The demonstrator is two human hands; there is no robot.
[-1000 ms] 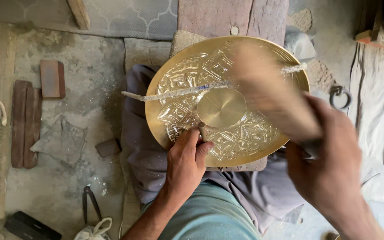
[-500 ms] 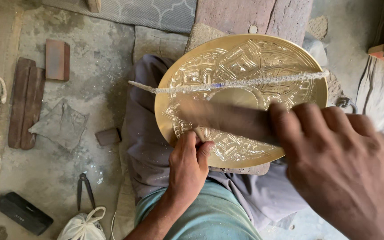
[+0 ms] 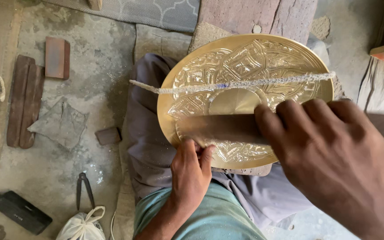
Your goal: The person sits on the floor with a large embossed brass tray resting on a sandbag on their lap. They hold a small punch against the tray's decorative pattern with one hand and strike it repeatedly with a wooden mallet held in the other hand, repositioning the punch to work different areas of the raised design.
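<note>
Swinging down and across, the right hand point(image 3: 334, 155) now fills the lower right of the head view, where half a second ago it sat higher and further back; its wooden mallet point(image 3: 218, 128) has levelled out over the work.

Head view: the right grip is clamped round the mallet's handle end, fingers point(image 3: 290, 118) curled over the top. From that grip the mallet runs leftward, its long axis nearly level, lying across the lower half of the engraved brass plate point(image 3: 245, 75). The plate rests tilted on the person's lap, above and left of the right grip. A frayed white cord point(image 3: 232, 85) stretches across the plate's face, just above the mallet and roughly parallel to it.

Left hand point(image 3: 191, 175) sits below the plate's near rim, closed on something small pressed at the rim, though what it holds is hidden. That left grip is just under the mallet's far end, so it is the nearer hand to the struck spot.

Off left on the floor: pliers point(image 3: 84, 189), a white bag point(image 3: 82, 226).
</note>
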